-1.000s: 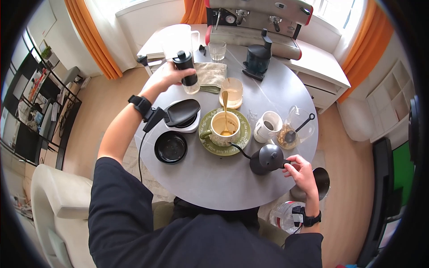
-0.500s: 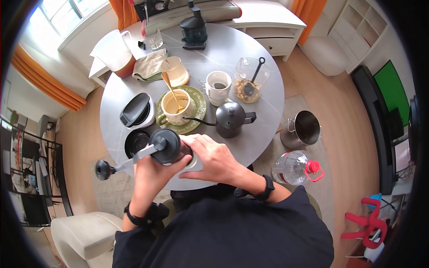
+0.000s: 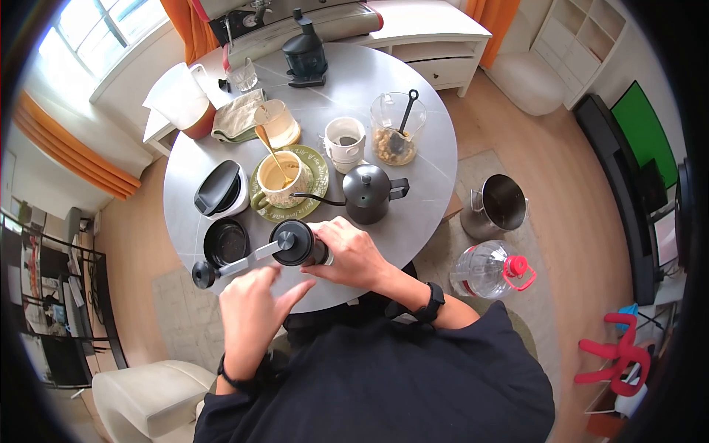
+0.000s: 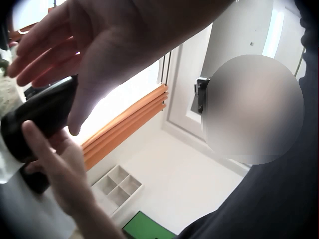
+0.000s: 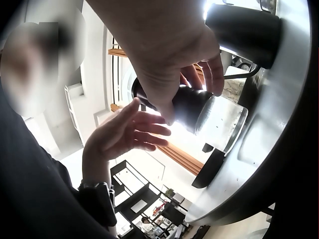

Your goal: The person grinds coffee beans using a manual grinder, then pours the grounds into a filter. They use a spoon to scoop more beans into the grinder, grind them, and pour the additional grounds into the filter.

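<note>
In the head view my right hand (image 3: pixel 347 255) grips the black body of a hand coffee grinder (image 3: pixel 294 246) near the table's front edge. Its grey crank points left and ends in a black knob (image 3: pixel 203 274). The right wrist view shows the grinder's clear lower jar (image 5: pixel 224 123) below those fingers. My left hand (image 3: pixel 251 314) is just below the crank, empty, its fingers extended and spread in the left wrist view. Beyond the grinder stand a black gooseneck kettle (image 3: pixel 367 193) and a cup (image 3: pixel 282 177) with a gold spoon, on a green saucer (image 3: pixel 316 193).
A black round dish (image 3: pixel 227 244) and a white scale-like device with a black top (image 3: pixel 220 188) sit at the left. Behind are a white mug (image 3: pixel 345 144) and a glass pitcher (image 3: pixel 399 122) with a black scoop. A water bottle (image 3: pixel 484 269) and steel pot (image 3: pixel 480 214) stand right of the table.
The left hand brought the grinder from the back left to the front. The right hand let go of the kettle and took hold of the grinder; the left hand has since released it.
</note>
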